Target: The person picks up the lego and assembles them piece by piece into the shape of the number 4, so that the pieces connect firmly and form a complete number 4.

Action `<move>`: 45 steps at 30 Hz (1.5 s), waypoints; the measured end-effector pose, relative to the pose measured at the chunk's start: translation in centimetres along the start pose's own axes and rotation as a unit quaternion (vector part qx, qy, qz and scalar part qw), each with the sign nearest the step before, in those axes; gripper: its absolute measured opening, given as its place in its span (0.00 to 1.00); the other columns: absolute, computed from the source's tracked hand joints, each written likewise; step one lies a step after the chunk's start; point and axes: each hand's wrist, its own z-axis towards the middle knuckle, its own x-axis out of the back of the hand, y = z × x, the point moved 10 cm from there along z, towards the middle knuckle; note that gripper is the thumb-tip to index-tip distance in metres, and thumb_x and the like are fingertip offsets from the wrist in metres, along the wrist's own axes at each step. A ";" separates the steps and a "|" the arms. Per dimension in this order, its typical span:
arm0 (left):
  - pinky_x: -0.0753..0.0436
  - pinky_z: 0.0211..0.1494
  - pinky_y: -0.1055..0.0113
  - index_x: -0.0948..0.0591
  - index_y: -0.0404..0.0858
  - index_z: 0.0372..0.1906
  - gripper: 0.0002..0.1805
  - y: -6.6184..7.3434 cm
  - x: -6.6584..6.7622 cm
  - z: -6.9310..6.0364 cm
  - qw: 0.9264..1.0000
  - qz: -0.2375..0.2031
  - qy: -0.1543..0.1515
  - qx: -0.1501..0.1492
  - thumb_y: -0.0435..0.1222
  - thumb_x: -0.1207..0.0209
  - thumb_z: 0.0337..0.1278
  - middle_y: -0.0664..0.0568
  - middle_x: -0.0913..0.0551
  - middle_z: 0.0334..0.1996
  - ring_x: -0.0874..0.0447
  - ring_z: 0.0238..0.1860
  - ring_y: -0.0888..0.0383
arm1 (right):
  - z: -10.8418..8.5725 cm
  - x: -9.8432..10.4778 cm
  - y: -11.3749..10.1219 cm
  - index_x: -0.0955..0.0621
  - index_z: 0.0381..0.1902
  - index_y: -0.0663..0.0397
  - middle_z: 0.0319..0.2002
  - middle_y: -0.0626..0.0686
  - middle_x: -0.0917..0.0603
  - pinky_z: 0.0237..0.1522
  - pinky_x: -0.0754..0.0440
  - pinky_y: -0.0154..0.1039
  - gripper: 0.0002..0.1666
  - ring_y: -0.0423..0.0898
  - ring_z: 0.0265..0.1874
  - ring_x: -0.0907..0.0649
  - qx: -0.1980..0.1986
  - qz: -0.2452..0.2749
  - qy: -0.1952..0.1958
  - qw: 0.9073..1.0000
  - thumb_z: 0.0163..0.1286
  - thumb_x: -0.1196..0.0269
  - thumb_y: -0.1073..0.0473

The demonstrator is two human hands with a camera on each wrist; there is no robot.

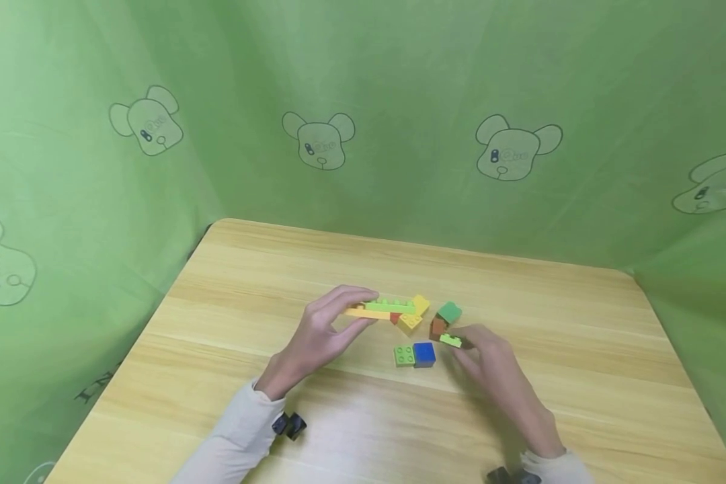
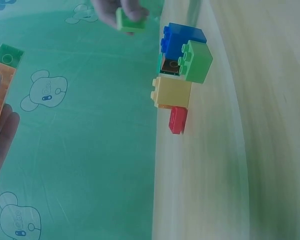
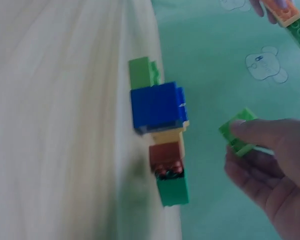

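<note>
My left hand [image 1: 320,329] pinches two joined building bricks between thumb and fingers: a long orange brick [image 1: 369,313] with a light green brick [image 1: 393,307] offset on top of it. They are held above the table. My right hand [image 1: 496,359] pinches a small light green brick [image 3: 239,131] between thumb and fingers, raised off the table near a brown brick [image 1: 437,329]. On the table between the hands stand a light green brick [image 1: 404,355] and a blue brick [image 1: 425,354], side by side.
Behind these lie yellow bricks [image 1: 410,323], a red brick [image 2: 178,120] and a green brick [image 1: 450,312]. The wooden table [image 1: 266,262] ends at a green curtain [image 1: 399,87] printed with bear heads.
</note>
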 end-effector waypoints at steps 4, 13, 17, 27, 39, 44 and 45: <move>0.14 0.57 0.66 0.18 0.28 0.54 0.23 0.0 0.0 0.0 1.000 -0.003 0.001 0.000 0.20 0.28 0.50 0.39 0.14 0.50 0.12 0.51 0.46 | 0.4 1.3 -2.1 0.13 0.47 0.58 0.44 0.54 0.12 0.48 0.15 0.28 0.25 0.49 0.39 0.13 0.066 0.016 0.056 0.996 0.50 0.22 0.75; 0.13 0.57 0.64 0.18 0.27 0.54 0.23 0.1 -0.7 0.1 1.000 -0.020 -0.004 -0.003 0.20 0.28 0.50 0.39 0.13 0.50 0.13 0.51 0.47 | 1.3 3.2 -5.7 0.17 0.41 0.64 0.40 0.54 0.12 0.51 0.18 0.23 0.30 0.47 0.36 0.13 0.129 0.084 0.132 0.979 0.74 0.39 0.39; 0.14 0.58 0.65 0.18 0.27 0.54 0.23 0.3 -1.2 -0.1 1.000 -0.024 -0.010 -0.010 0.20 0.28 0.50 0.39 0.13 0.50 0.12 0.51 0.47 | 1.3 3.8 -6.8 0.15 0.40 0.64 0.39 0.55 0.13 0.56 0.21 0.23 0.28 0.46 0.40 0.15 0.140 0.103 0.150 0.973 0.73 0.36 0.40; 0.15 0.59 0.65 0.17 0.28 0.55 0.23 0.9 -1.8 0.1 0.999 -0.030 -0.031 -0.017 0.21 0.29 0.52 0.40 0.13 0.52 0.13 0.54 0.49 | 2.0 4.4 -8.9 0.18 0.37 0.63 0.36 0.53 0.14 0.55 0.20 0.24 0.27 0.49 0.38 0.14 0.183 0.090 0.174 0.963 0.74 0.36 0.41; 0.16 0.61 0.65 0.16 0.28 0.54 0.19 0.8 -2.5 0.1 0.997 -0.041 -0.058 -0.006 0.25 0.29 0.56 0.40 0.13 0.53 0.13 0.56 0.52 | 2.4 4.0 -9.0 0.19 0.50 0.69 0.45 0.58 0.15 0.60 0.22 0.25 0.31 0.51 0.39 0.17 0.177 0.088 0.159 0.967 0.73 0.35 0.42; 0.16 0.61 0.66 0.16 0.28 0.55 0.20 0.9 -2.7 0.1 0.997 -0.043 -0.064 -0.011 0.24 0.29 0.56 0.40 0.13 0.53 0.13 0.55 0.51 | 2.5 3.4 -9.2 0.17 0.57 0.67 0.47 0.59 0.12 0.63 0.23 0.28 0.32 0.51 0.42 0.13 0.178 0.086 0.121 0.973 0.77 0.39 0.42; 0.16 0.61 0.66 0.16 0.28 0.55 0.20 0.9 -2.7 0.1 0.997 -0.041 -0.065 -0.012 0.24 0.29 0.55 0.40 0.13 0.53 0.13 0.55 0.51 | 2.5 3.3 -9.2 0.17 0.57 0.66 0.47 0.59 0.12 0.62 0.22 0.27 0.31 0.51 0.41 0.13 0.178 0.088 0.113 0.974 0.78 0.40 0.42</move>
